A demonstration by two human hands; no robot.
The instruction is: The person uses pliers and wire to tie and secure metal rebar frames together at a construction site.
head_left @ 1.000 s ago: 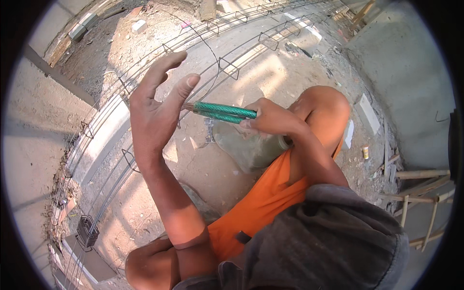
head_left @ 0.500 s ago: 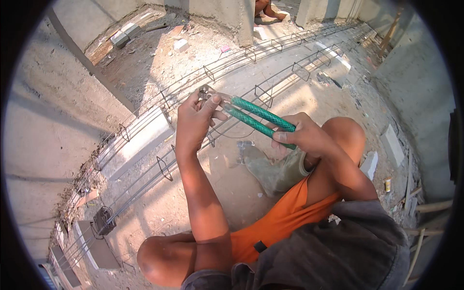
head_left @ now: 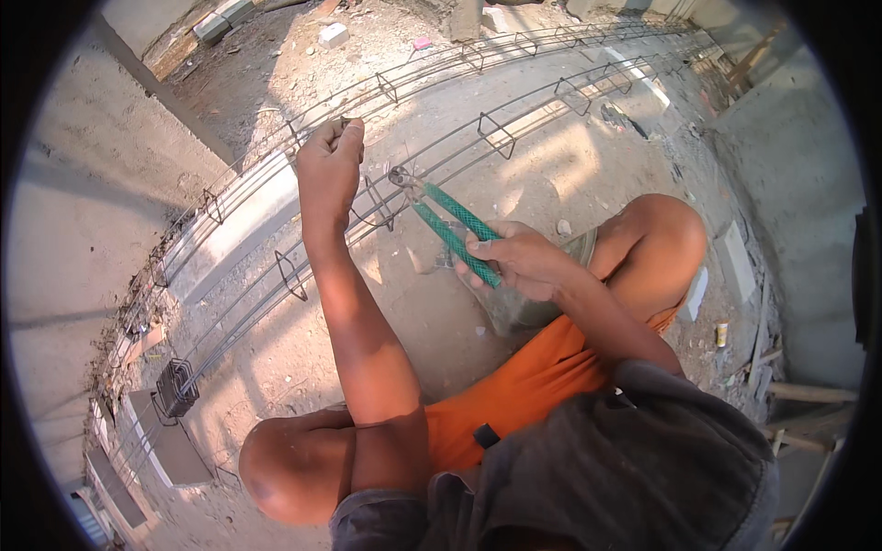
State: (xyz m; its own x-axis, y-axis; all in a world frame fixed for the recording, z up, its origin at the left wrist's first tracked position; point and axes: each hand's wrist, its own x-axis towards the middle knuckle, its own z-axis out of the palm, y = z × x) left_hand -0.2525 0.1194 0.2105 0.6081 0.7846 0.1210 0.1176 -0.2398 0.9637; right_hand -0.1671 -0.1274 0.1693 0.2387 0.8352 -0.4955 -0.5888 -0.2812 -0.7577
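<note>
My right hand (head_left: 522, 257) is closed around the green sleeved handles of a pair of pincers (head_left: 459, 212). The pincers' metal jaws point up and left, over the long bars of a steel rebar cage. To the left, my left hand (head_left: 329, 170) is raised above the cage with thumb and fingers pinched together. A small dark bit shows at its fingertips, too small to name. Square wire stirrups (head_left: 496, 136) ring the bars at intervals.
White blocks (head_left: 234, 228) lie under the cage, and another (head_left: 333, 35) is on the rubble behind. A bundle of stirrups (head_left: 175, 390) hangs on the bars at lower left. Concrete walls (head_left: 790, 156) stand on both sides. My bent knees (head_left: 657, 230) flank the work.
My hands have come apart. The left has moved up and left, away from the pincers' jaws; the right has lowered the pincers toward the left. The view has tilted down slightly.
</note>
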